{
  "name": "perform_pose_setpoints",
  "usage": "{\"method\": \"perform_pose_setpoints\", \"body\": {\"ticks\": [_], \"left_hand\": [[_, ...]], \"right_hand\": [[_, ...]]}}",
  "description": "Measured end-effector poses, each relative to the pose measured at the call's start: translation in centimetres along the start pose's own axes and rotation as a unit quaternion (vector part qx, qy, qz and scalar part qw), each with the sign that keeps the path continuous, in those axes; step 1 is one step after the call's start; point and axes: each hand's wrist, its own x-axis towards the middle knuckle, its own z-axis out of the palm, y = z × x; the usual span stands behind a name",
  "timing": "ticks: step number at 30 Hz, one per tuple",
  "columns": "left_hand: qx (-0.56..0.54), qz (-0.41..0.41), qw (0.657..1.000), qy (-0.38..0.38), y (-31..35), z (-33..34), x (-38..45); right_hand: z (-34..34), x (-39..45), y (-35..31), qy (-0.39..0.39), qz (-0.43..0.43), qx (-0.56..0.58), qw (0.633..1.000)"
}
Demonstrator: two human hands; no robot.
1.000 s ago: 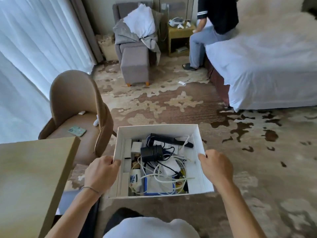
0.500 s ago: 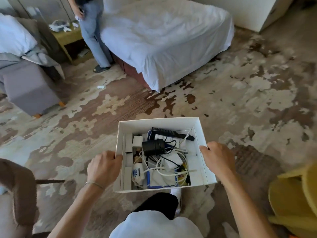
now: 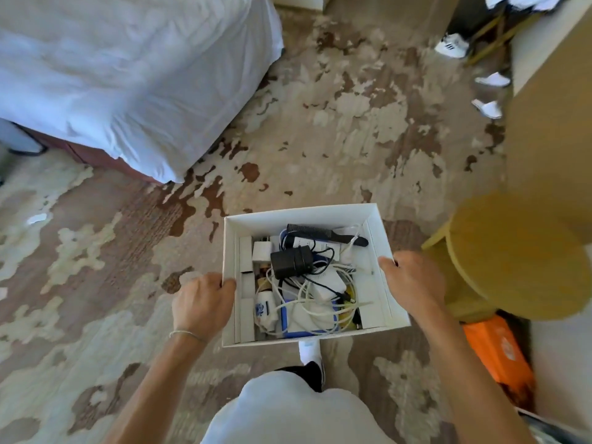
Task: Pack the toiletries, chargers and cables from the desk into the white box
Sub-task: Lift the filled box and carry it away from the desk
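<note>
A patterned carpet [image 3: 320, 139] in beige and brown fills most of the view beneath you. A bed [image 3: 121, 75] covered in a white sheet takes up the upper left. On the right stands a tall tan cabinet side [image 3: 551, 129], with a round yellow stool [image 3: 519, 261] just in front of it and an orange bag [image 3: 496, 350] on the floor below the stool. White slippers [image 3: 488, 94] lie near the cabinet at the upper right.

You are holding the white box [image 3: 304, 216] in the air over the carpet, in front of your body, at the lower centre of the view. Your left hand [image 3: 201, 302] is closed around the box's left wall, fingers curled over the rim, and a thin bracelet [image 3: 185, 333] sits on that wrist. Your right hand [image 3: 413, 280] is closed around the right wall in the same way.

The box is open at the top and packed. A tangle of white cables [image 3: 320, 293] lies across the middle, over a blue-edged flat item [image 3: 285, 318]. A black power adapter [image 3: 291, 260] sits on top near the centre. A black comb [image 3: 326, 233] lies along the far side. A white plug charger [image 3: 261, 251] stands toward the left, beside narrow white cartons [image 3: 246, 257] along the left wall. A small white bottle with blue print [image 3: 265, 307] lies at the near left.
</note>
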Motion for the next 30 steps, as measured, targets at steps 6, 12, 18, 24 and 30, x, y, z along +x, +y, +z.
{"method": "perform_pose_setpoints", "body": {"ticks": [6, 12, 18, 24, 30], "left_hand": [[0.001, 0.059, 0.998, -0.036, 7.4, 2.4, 4.6], [0.018, 0.125, 0.989, -0.076, 14.9, 4.6, 8.0], [0.040, 0.194, 0.976, -0.088, 22.5, 6.9, 9.6], [0.053, 0.239, 0.963, -0.111, 30.3, 10.4, 9.7], [0.066, 0.264, 0.952, -0.140, 38.8, 14.8, 8.9]], "right_hand": [[-1.5, 4.1, 4.7, 0.008, 0.063, 0.010, 0.998], [-3.6, 6.7, 8.9, 0.019, 0.119, 0.051, 0.991], [-5.8, 7.4, 13.7, 0.052, 0.209, 0.059, 0.975], [-7.7, 8.5, 19.6, 0.088, 0.258, 0.076, 0.959], [-9.3, 11.0, 27.6, 0.092, 0.292, 0.091, 0.948]]}}
